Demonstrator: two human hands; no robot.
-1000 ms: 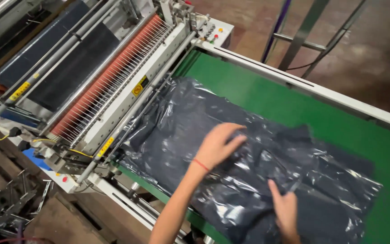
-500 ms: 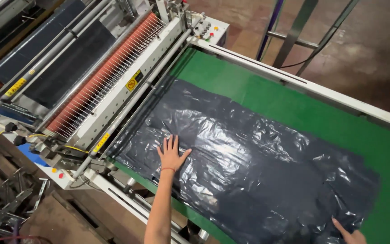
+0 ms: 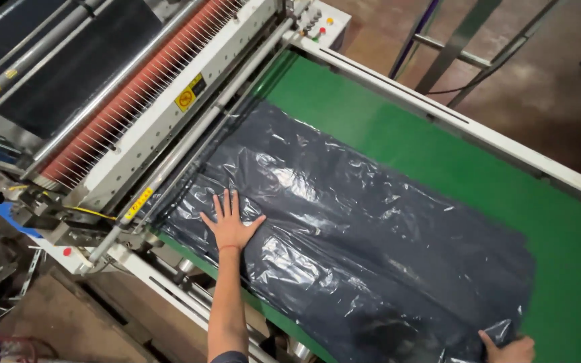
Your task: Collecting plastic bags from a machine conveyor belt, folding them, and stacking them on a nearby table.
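Observation:
A stack of shiny black plastic bags (image 3: 364, 235) lies flat on the green conveyor belt (image 3: 438, 154). My left hand (image 3: 228, 222) rests palm down with fingers spread on the near left corner of the bags, close to the machine's outlet. At the bottom right edge of the view, my right hand (image 3: 511, 349) pinches the far corner of the black plastic. A thin red band circles my left wrist.
The bag-making machine (image 3: 136, 101) with a red toothed roller and white frame stands at the left. A control panel with coloured buttons (image 3: 317, 20) sits at its top corner. A white rail (image 3: 479, 128) borders the belt. Metal legs and concrete floor lie beyond.
The crumpled bags have been spread out flat. My left hand slid to the near left corner and pressed down; my right hand moved to the far right corner and gripped it.

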